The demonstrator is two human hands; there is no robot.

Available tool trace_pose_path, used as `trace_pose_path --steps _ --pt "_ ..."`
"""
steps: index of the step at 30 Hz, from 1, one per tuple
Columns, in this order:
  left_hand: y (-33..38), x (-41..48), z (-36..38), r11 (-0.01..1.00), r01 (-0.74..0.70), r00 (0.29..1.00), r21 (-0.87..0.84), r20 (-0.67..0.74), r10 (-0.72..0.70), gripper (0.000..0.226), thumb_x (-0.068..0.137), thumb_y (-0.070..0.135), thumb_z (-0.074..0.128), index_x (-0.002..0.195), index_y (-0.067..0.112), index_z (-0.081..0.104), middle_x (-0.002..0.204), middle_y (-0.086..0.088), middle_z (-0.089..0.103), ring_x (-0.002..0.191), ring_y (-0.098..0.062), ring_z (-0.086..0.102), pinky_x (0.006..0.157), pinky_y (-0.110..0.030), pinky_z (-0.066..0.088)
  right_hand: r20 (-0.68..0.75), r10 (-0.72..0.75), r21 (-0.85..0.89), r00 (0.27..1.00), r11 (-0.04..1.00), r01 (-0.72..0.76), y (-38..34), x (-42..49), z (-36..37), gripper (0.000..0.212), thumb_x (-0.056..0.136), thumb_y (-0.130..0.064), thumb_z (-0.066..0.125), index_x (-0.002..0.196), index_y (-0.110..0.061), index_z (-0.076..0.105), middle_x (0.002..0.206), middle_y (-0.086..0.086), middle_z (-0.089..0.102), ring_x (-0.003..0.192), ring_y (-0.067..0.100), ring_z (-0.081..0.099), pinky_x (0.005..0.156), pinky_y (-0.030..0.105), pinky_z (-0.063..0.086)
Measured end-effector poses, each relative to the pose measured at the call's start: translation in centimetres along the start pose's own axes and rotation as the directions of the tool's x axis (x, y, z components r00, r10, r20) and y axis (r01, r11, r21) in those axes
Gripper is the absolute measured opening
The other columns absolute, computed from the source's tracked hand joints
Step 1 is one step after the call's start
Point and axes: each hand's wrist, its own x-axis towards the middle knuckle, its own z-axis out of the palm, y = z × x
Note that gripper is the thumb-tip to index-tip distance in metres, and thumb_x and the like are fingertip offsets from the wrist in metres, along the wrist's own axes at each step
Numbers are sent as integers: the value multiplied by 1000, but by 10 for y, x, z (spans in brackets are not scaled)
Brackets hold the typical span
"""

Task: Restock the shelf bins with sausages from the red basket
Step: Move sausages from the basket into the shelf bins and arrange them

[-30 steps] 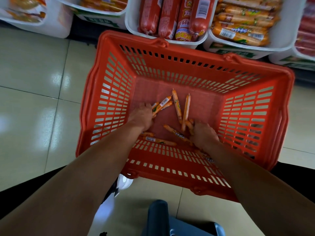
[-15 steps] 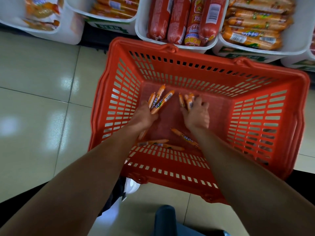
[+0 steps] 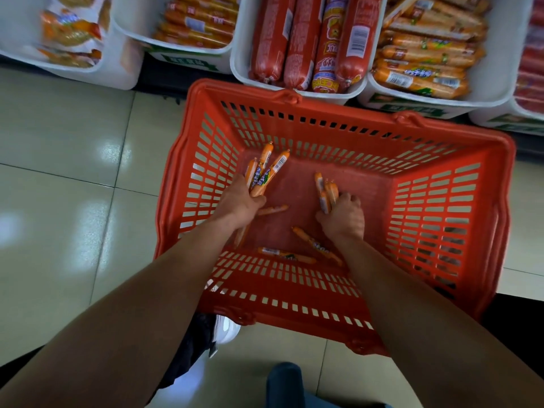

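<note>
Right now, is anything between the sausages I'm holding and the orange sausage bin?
Only the far wall of the red basket stands between the bin and the sausages in your left hand and right hand; lift them over it.

No word or number is fully legible. A large red sausage [image 3: 326, 48] in the middle white bin [image 3: 323, 97] carries yellow Chinese characters, upside down and too blurred to read; its neighbour bears a white barcode label [image 3: 357, 39]. Orange sausages [image 3: 421, 79] in the bin to the right show blue script and white barcode patches, unreadable. Green strips [image 3: 412, 108] on the bin fronts hold white characters, illegible. The thin sausages [image 3: 269, 169] in the left hand [image 3: 238, 201] show a barcode patch and blue-green print, also unreadable.
</note>
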Motion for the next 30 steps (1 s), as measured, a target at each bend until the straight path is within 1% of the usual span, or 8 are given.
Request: trace_pose_path --steps 4,8,11,14,20,24,27,30 --pt "8 -16 -10 998 -23 1000 57 1 23 36 91 28 69 114 15 44 95 0 53 85 -18 52 72 -31 36 181 -79 -226 980 967 119 0 -14 -25 68 75 -42 78 126 -7 51 123 16 60 111 36 62 87 38 51" --pt "23 -36 -29 990 -92 996 109 27 89 42 88 29 71 119 15 46 101 -2 59 90 -21 56 75 -31 39 315 -149 -65 937 982 178 -2 -34 -73 44 74 -36 76 108 -10 64 105 12 69 99 31 67 75 32 51" --pt "42 -53 -52 976 -155 988 152 31 152 47 86 30 72 123 18 46 103 -3 61 94 -26 61 75 -32 41 377 -282 -29 882 948 316 -13 -47 -137 32 71 -34 78 95 -19 63 85 0 64 82 22 65 64 28 45" --pt "67 -70 -79 946 -250 968 204 63 243 36 85 28 73 107 21 46 90 -1 60 85 -24 62 69 -34 45 302 -455 -19 838 876 483 -26 -56 -217 30 69 -30 79 89 -25 58 81 -5 61 74 14 59 61 26 41" --pt "110 -89 -122 895 -370 926 250 20 377 34 85 25 74 101 20 44 86 4 57 76 -12 58 60 -27 39 -44 -583 -4 812 812 583 -54 -6 -336 39 84 -16 73 117 -10 54 99 7 59 88 25 56 68 32 37" --pt "126 -73 -132 900 -390 913 192 -48 406 34 86 21 74 86 25 40 81 5 53 71 -12 55 58 -26 39 46 -569 -167 821 806 567 -78 70 -331 56 87 -18 69 137 -11 45 117 15 62 100 32 60 73 33 41" --pt "142 -57 -136 901 -407 904 151 -77 421 34 86 24 75 96 27 43 90 4 61 81 -12 61 67 -32 48 255 -470 -303 845 791 531 -85 106 -309 75 90 -18 65 155 -21 27 135 13 56 101 28 59 77 35 50" --pt "173 -41 -138 891 -417 894 179 -93 437 34 87 22 74 99 24 42 82 7 56 72 -6 56 58 -24 39 317 -438 -360 841 765 534 -81 116 -308 88 82 -22 75 156 -24 27 140 8 53 112 28 59 86 34 52"
